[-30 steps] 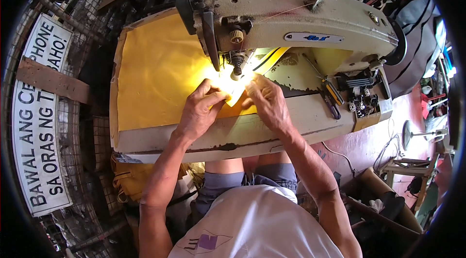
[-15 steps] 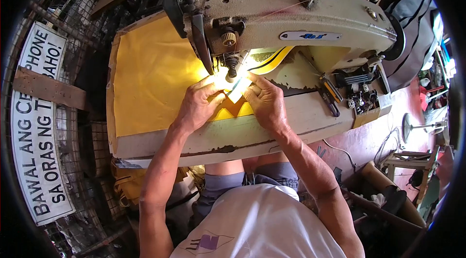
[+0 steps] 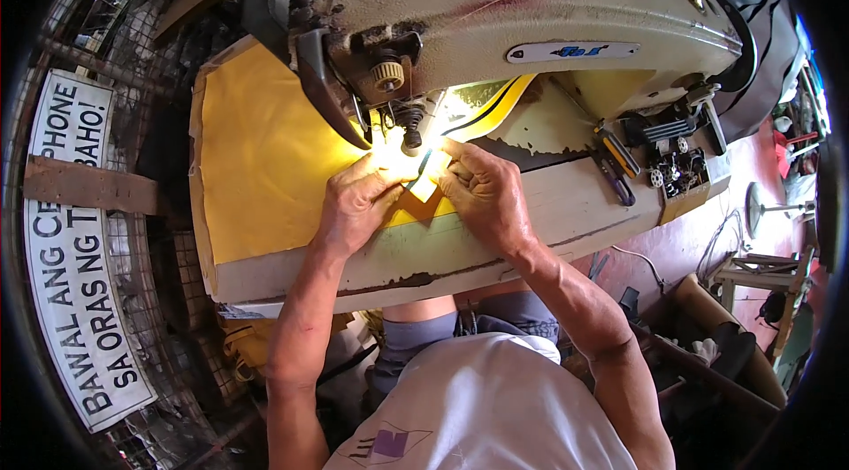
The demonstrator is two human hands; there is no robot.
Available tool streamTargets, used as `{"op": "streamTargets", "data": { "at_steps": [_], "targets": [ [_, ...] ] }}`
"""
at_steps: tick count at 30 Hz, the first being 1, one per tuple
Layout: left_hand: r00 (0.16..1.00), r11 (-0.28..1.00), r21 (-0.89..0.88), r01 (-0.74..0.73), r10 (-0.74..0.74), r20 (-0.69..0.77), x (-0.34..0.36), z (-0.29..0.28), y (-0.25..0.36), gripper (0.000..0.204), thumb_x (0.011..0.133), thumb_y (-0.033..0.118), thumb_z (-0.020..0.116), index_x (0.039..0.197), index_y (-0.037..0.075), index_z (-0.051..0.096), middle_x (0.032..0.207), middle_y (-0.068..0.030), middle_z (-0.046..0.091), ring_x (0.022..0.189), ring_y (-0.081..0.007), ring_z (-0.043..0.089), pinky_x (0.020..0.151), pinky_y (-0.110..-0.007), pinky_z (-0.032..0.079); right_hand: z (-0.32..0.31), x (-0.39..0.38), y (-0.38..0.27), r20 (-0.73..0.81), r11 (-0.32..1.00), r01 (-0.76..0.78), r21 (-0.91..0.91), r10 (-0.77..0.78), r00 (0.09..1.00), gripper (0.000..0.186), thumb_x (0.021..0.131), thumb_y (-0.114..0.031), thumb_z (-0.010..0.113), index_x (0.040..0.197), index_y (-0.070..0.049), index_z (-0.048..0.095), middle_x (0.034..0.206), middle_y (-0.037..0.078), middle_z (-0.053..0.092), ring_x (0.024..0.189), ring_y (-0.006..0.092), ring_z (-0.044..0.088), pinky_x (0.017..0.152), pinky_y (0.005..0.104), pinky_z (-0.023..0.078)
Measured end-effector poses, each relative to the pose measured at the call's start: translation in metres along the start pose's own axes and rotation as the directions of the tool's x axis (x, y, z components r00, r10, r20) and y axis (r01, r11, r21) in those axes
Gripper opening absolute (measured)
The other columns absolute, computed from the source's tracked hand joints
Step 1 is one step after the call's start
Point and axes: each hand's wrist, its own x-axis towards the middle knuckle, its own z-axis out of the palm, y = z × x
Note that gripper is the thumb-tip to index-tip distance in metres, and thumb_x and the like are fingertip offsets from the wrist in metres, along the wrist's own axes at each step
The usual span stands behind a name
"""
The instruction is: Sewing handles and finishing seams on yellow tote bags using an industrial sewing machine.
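My left hand (image 3: 358, 203) and my right hand (image 3: 482, 200) pinch a short yellow strip with a dark line (image 3: 426, 183) from either side, just in front of the sewing machine's needle assembly (image 3: 410, 125). Bright lamp light washes out the exact fingertip contact and the stitching spot. The beige sewing machine (image 3: 531, 1) arches over both hands. Behind the needle, a yellow band with dark edging (image 3: 495, 107) curves away to the right. Under and left of my left hand lies a large yellow sheet (image 3: 252, 169) along the machine bed.
On the table's right are yellow-handled tools (image 3: 619, 156) and a box of metal bobbins and parts (image 3: 681, 174). A wire mesh wall with a white sign (image 3: 66, 284) stands at left. A fan (image 3: 761, 209) and wooden frame (image 3: 765, 275) are on the right.
The view has shifted slightly, with the machine now higher and larger in frame. Both hands stay at the needle; my right fingers have moved a little on the strip.
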Motion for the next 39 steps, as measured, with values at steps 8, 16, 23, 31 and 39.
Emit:
{"op": "streamTargets", "data": {
  "at_steps": [8,16,23,31,39],
  "targets": [
    [0.99,0.994,0.105,-0.037,0.05,-0.13,-0.001,0.002,0.001,0.029,0.071,-0.007,0.073,0.098,0.003,0.07,0.097,-0.0127,0.068,0.089,-0.0267,0.068,0.078,-0.034,0.054,0.005,-0.002,0.003,-0.036,0.982,0.035,0.188,-0.029,0.999,0.031,0.082,-0.004,0.066,0.112,0.001,0.06,0.09,0.02,0.063,0.079,0.0299,0.067,0.069,0.0349,0.053],
    [0.986,0.993,0.121,0.006,0.014,-0.163,-0.001,0.014,0.006,0.025,0.072,-0.004,0.073,0.096,0.003,0.069,0.094,-0.0129,0.068,0.083,-0.0268,0.067,0.074,-0.034,0.053,0.0,-0.002,-0.002,0.069,1.0,0.004,-0.03,-0.002,0.998,0.02,0.077,-0.01,0.077,0.086,-0.001,0.062,0.082,0.01,0.064,0.073,0.0194,0.066,0.064,0.0291,0.052],
    [0.973,0.969,-0.165,0.184,-0.204,-0.112,-0.001,0.008,0.005,0.025,0.073,-0.005,0.073,0.096,0.003,0.069,0.087,-0.0114,0.068,0.079,-0.0232,0.068,0.071,-0.031,0.052,0.001,-0.002,-0.002,0.038,0.991,0.126,-0.045,-0.125,0.991,0.02,0.074,-0.01,0.079,0.084,-0.002,0.064,0.082,0.01,0.064,0.071,0.0237,0.064,0.064,0.0308,0.051],
    [0.987,0.981,-0.19,0.036,-0.065,-0.15,-0.001,0.003,0.009,0.02,0.075,-0.006,0.073,0.092,0.002,0.067,0.088,-0.0064,0.068,0.081,-0.0167,0.064,0.077,-0.028,0.05,0.001,0.0,-0.001,-0.002,0.955,0.276,-0.113,-0.278,0.961,0.021,0.071,-0.002,0.078,0.088,-0.006,0.066,0.09,0.011,0.068,0.082,0.0246,0.067,0.07,0.0312,0.053],
    [0.984,0.995,-0.09,-0.045,0.028,-0.179,-0.006,0.002,0.007,0.023,0.074,-0.004,0.074,0.094,0.005,0.067,0.09,-0.0086,0.068,0.079,-0.0235,0.067,0.071,-0.032,0.053,0.003,-0.01,-0.001,-0.02,0.959,0.255,-0.124,-0.26,0.965,0.034,0.078,-0.005,0.075,0.102,-0.003,0.051,0.092,0.012,0.067,0.08,0.0297,0.069,0.068,0.0342,0.057]
  ]
}}
